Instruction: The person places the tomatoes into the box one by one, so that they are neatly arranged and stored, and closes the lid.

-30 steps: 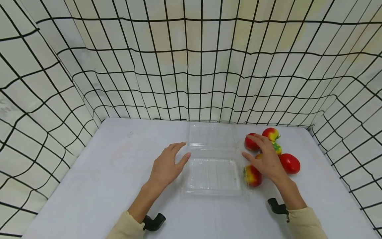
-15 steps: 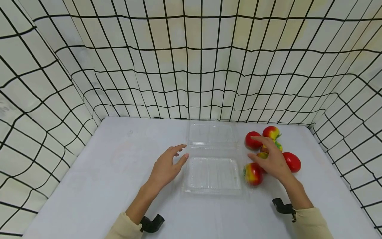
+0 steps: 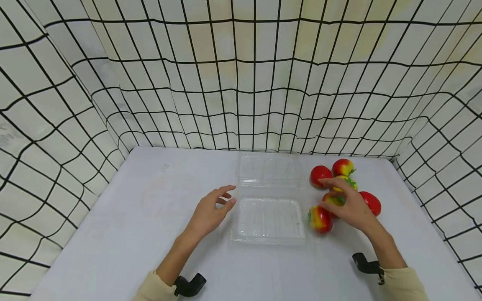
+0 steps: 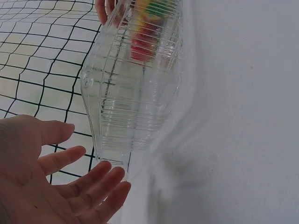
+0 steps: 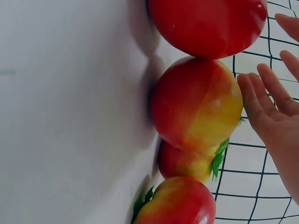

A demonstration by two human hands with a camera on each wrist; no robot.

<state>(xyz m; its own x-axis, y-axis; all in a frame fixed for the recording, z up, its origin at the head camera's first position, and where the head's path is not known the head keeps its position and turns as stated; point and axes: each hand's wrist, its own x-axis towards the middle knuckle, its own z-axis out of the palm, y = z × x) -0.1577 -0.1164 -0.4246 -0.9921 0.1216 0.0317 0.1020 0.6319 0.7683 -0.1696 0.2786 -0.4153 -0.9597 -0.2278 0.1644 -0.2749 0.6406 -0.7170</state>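
My left hand [image 3: 210,212] hovers by the left edge of a clear plastic clamshell box [image 3: 269,241], its fingers loosely bent and holding nothing. In the left wrist view the fingertips [image 4: 119,175] are right at the box's end. My right hand [image 3: 352,209] is over a cluster of tomatoes, thumb and fingers apart. A red-and-yellow tomato [image 3: 332,199] shows between thumb and fingers. In the right wrist view the fingertips [image 5: 245,86] are close beside a red-and-yellow tomato [image 5: 196,105]. Another red-and-yellow tomato [image 3: 321,220] lies by the box's right edge.
The box's lid [image 3: 268,169] lies folded back behind its base. Around my right hand are a red tomato [image 3: 320,175], a larger red one [image 3: 371,203] and a red-and-yellow one [image 3: 343,167]. Black netting [image 3: 254,92] encloses the back and sides of the white table [image 3: 165,184].
My right hand has shifted right and slightly toward me over the tomatoes, uncovering the red one at the back. My left hand has moved slightly down, its fingers closer together.
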